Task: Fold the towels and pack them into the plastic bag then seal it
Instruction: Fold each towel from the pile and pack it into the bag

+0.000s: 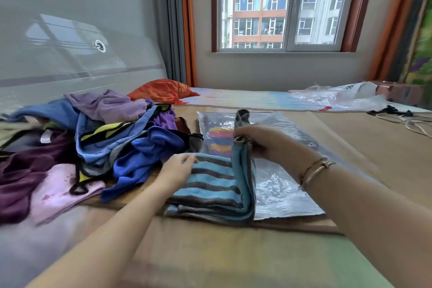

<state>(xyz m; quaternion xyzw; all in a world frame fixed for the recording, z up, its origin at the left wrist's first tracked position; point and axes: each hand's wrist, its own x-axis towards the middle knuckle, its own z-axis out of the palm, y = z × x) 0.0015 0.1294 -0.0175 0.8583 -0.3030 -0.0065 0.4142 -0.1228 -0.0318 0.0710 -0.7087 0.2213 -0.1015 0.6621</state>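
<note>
one towel is in hand and it is only partly folded: the blue and grey striped towel [210, 184] lies on the bed surface [233, 259], its right part overlapping the near left corner of the clear plastic bag [280, 184], which lies flat just beyond and to the right of it. the left hand [180, 168] rests on the flat left half with fingers nearly straight, pressing it down, while the right hand [261, 142] pinches the top edge of the other half and holds it upright over the bag, so by my reading the fold is midway. inside the bag something with red, yellow and blue bands [218, 140] shows through the plastic; i cannot tell whether it is a folded towel already packed. to the left, touching the striped towel's far corner, a heap of loose cloths [105, 138] in purple, blue, pink and yellow waits unfolded, so most of the folding seems left to do. packing is at best barely begun, and the sealing is not yet done, as far as the bag's far end shows.
</note>
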